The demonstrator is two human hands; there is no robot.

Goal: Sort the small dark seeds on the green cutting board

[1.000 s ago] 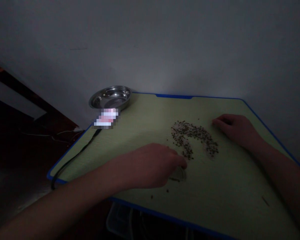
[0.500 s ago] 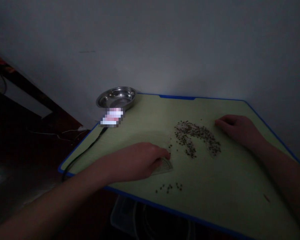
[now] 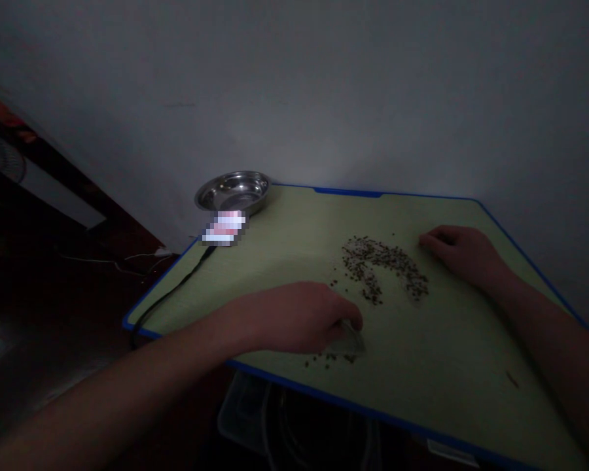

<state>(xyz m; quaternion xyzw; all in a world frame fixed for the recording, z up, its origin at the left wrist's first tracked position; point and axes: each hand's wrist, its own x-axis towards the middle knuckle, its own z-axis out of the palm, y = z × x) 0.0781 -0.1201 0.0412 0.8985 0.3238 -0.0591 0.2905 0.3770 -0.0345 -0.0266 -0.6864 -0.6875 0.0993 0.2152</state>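
Through the dim light, my left hand (image 3: 304,317) pinches a clear plastic set square (image 3: 352,343) low over the board. The set square's lower edge is beside a small loose group of dark grains (image 3: 328,358), partly behind it. A larger heap of small dark and pale grains (image 3: 368,256) lies beyond, spread in a curved shape. To the right of this heap rests my right hand (image 3: 466,252), fingers curled and thumb against the forefinger, with nothing visible in it. Both hands are over a pale green board (image 3: 422,360) with a blue rim.
A shiny metal bowl (image 3: 206,196) stands at the back left corner. In front of it lies a lit, blurred-out phone (image 3: 224,229) with a black cable (image 3: 181,282) running over the left edge. Below the front edge are a clear plastic box (image 3: 240,409) and a dark round container (image 3: 319,432).
My left hand has moved right and toward me with the set square, which has come up to the small group of grains. The right hand has stayed nearly still.
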